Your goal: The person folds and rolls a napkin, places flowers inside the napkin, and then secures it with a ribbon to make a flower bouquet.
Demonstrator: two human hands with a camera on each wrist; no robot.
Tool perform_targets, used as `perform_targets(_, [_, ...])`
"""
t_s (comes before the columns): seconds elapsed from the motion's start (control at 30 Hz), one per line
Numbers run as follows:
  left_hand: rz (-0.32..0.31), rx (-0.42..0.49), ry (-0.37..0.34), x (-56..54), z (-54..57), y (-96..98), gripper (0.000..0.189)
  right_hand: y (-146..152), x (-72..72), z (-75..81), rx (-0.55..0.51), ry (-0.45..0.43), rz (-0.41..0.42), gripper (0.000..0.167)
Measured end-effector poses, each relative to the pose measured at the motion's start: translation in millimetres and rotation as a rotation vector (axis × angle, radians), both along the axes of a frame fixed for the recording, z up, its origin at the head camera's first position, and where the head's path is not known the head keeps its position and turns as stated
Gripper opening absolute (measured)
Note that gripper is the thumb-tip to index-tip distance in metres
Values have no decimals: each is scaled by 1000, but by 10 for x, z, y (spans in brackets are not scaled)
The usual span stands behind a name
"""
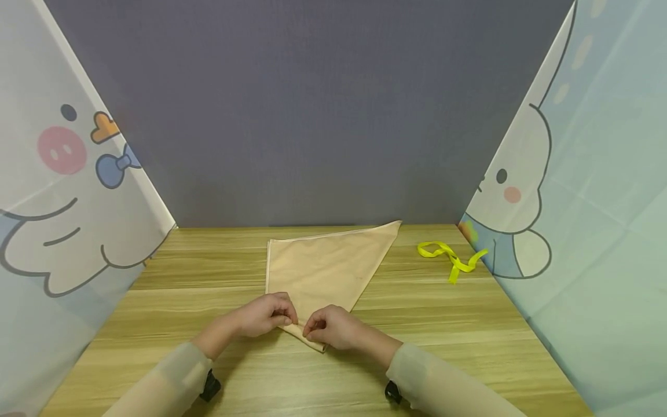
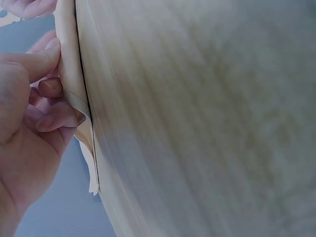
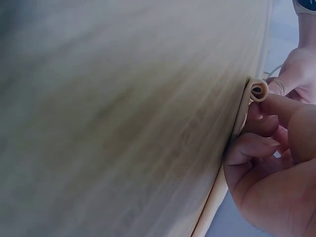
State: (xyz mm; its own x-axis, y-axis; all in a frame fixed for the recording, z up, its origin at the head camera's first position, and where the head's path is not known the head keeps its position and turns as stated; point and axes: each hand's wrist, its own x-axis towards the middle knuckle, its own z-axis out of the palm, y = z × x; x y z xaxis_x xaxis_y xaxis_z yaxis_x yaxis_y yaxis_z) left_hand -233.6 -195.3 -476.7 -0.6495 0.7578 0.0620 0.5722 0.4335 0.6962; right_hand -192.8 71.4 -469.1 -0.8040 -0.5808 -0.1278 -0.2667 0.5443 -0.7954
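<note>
"What do you have in the head view?"

"My beige cloth lies at 6 o'clock on the wood-grained worktop, its long corner pointing to 2 o'clock. Its near edge is turned up into a narrow roll. My left hand pinches the cloth at that edge, thumb against fingers, and my right hand pinches the roll just beside it."

"Anything else there?"

"A yellow ribbon lies in a loose curve, at 3 o'clock from the cloth and apart from it (bright enough to catch my eye). My left sleeve comes in between 7 and 8 o'clock, my right sleeve at 5. A grey panel stands at 12."

"And from the left wrist?"

"That hand fills 9 o'clock. My fingers are bent and pinch the roll near 10 o'clock; a loose fold of cloth shows near 8. Part of my right hand shows between 10 and 11."

"The right wrist?"

"The roll's hollow end faces me between 2 and 3 o'clock. My right fingers, bent close together, pinch it from about 4 o'clock, and my left hand shows behind."
</note>
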Motion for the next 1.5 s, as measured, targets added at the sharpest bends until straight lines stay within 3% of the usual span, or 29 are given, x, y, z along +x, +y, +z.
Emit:
perform_targets(0.2, [-37,9,-16,-7,-7,-42,18,0,-4,14,1,1,4,7])
perform_targets(0.43, [-17,-19,-102,-15,-31,-69,17,0,1,17,-11,-15,-5,7])
perform_targets(0.67, [-27,-20,-95,1,-25,-67,11,-24,32,31,31,-18,-20,8])
perform_targets(0.97, [-41,-29,-82,-19,-13,-56,10,-60,10,11,124,66,-1,22])
perform_targets(1.33, [-20,-5,-106,-17,22,-29,12,-53,38,28,153,98,-3,13])
perform_targets(1.5, [-22,-1,-77,-30,27,-25,12,-39,32,10,138,107,-6,9])
